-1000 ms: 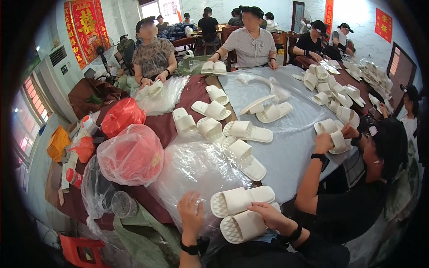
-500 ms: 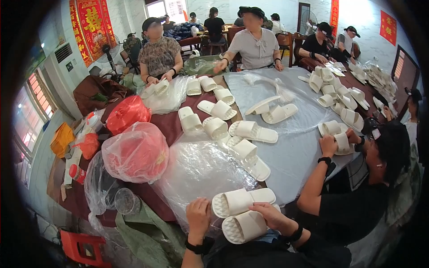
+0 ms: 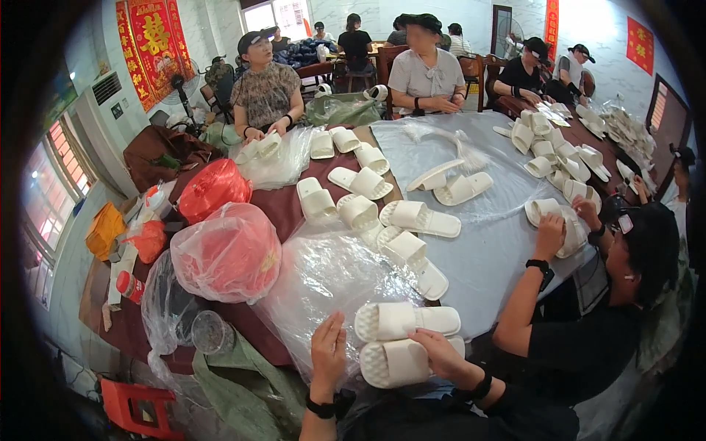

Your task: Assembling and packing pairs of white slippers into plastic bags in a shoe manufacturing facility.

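The right hand point(image 3: 441, 353) curls its fingers over the lower slipper point(image 3: 393, 362); a second slipper point(image 3: 406, 320) lies just above. The left hand point(image 3: 328, 351), fingers spread flat, presses the clear bag point(image 3: 323, 279) on the desk point(image 3: 493, 250).

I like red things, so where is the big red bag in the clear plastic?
The red bag sits on the left side of the table in the head view, just left of the clear plastic sheet under the left hand, with another red bag behind it.

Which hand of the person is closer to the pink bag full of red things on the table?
Left. The left hand rests on clear plastic sheeting, right of and below the pink bag. The right hand holds a white slipper, farther right.
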{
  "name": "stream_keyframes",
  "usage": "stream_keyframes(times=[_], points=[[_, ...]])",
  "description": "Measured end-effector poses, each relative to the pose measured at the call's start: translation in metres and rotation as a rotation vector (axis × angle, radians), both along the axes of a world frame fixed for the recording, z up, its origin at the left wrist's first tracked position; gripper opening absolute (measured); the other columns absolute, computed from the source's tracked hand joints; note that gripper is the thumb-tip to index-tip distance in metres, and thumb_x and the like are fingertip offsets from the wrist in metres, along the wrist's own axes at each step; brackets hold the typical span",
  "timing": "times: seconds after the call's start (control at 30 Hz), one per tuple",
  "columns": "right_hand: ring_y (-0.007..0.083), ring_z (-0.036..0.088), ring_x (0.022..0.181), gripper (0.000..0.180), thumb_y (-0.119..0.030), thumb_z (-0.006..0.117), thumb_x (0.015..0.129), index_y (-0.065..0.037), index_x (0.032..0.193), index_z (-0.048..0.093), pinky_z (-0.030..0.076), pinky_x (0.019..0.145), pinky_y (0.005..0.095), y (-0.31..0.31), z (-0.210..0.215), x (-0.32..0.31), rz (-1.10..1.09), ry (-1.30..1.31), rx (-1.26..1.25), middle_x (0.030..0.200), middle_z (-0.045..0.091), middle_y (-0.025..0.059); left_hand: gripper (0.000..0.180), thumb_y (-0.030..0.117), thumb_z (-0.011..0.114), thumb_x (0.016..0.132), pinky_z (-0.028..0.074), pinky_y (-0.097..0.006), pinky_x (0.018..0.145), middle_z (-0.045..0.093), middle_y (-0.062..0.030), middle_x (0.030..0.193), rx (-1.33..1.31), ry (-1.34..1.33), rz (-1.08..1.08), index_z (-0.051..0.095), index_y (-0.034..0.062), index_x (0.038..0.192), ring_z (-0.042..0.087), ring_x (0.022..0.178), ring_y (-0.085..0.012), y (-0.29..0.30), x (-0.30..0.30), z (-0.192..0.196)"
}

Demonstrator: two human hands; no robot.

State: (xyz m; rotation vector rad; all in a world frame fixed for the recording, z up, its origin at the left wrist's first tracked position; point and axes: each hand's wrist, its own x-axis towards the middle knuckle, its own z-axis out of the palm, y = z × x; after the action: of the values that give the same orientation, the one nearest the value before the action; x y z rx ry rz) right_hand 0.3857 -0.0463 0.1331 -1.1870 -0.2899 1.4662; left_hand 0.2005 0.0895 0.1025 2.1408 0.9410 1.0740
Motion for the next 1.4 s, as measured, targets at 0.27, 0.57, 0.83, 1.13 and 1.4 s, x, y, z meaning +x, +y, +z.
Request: stream_keyframes(times=[0.27, 0.57, 0.83, 1.13, 1.4], points=[[0.0187, 0.05, 0.113, 0.041, -0.011, 0.048, 0.093, -0.004, 0.131, 0.033, 0.044, 0.092, 0.0338, 0.034, 0.007, -0.029, -0.081, 0.228, 0.192, 0.126, 0.047, 0.0114, 0.034, 0.013, 0.057, 0.087, 0.032, -0.046, 0.099, 0.053, -0.0144, 0.128, 0.23, 0.226, -0.032, 0.061, 0.0124, 0.121, 0.048, 0.117, -0.0344, -0.011, 0.01, 0.006], [0.0175, 0.051, 0.103, 0.05, -0.014, 0.051, 0.092, -0.006, 0.135, 0.027, 0.044, 0.083, 0.032, 0.077, -0.024, -0.038, -0.023, 0.366, 0.319, 0.12, 0.046, 0.0094, 0.034, 0.014, 0.058, 0.086, 0.024, -0.051, 0.103, 0.052, -0.0115, 0.13, 0.216, 0.216, -0.017, 0.061, 0.0167, 0.12, 0.043, 0.123, -0.0343, -0.016, 0.014, -0.004], [0.0148, 0.058, 0.097, 0.026, -0.018, 0.043, 0.097, -0.008, 0.121, 0.045, 0.05, 0.079, 0.0281, 0.108, -0.037, -0.043, -0.124, 0.159, 0.205, 0.111, 0.056, 0.0056, 0.038, 0.018, 0.052, 0.091, 0.02, -0.051, 0.107, 0.04, -0.0167, 0.139, 0.127, 0.229, -0.029, 0.054, 0.0079, 0.127, 0.031, 0.132, -0.0345, -0.022, 0.012, 0.008], [0.018, 0.059, 0.098, 0.032, -0.013, 0.043, 0.095, -0.002, 0.125, 0.045, 0.049, 0.085, 0.0327, 0.088, -0.023, -0.032, -0.293, 0.13, 0.257, 0.111, 0.058, 0.0082, 0.063, 0.028, 0.045, 0.097, 0.02, -0.043, 0.11, 0.019, -0.0202, 0.147, -0.298, -0.339, 0.218, 0.015, 0.001, 0.145, 0.022, 0.136, -0.0327, -0.009, 0.002, -0.02], [0.0182, 0.053, 0.109, 0.051, -0.011, 0.052, 0.091, -0.005, 0.138, 0.03, 0.043, 0.092, 0.0316, 0.068, -0.018, -0.048, -0.333, 0.165, 0.182, 0.122, 0.053, 0.0093, 0.058, 0.024, 0.052, 0.094, 0.041, -0.039, 0.098, 0.043, -0.0134, 0.133, -1.117, -0.949, -0.271, 0.023, 0.0032, 0.14, 0.047, 0.119, -0.0242, -0.012, 0.018, -0.023]])
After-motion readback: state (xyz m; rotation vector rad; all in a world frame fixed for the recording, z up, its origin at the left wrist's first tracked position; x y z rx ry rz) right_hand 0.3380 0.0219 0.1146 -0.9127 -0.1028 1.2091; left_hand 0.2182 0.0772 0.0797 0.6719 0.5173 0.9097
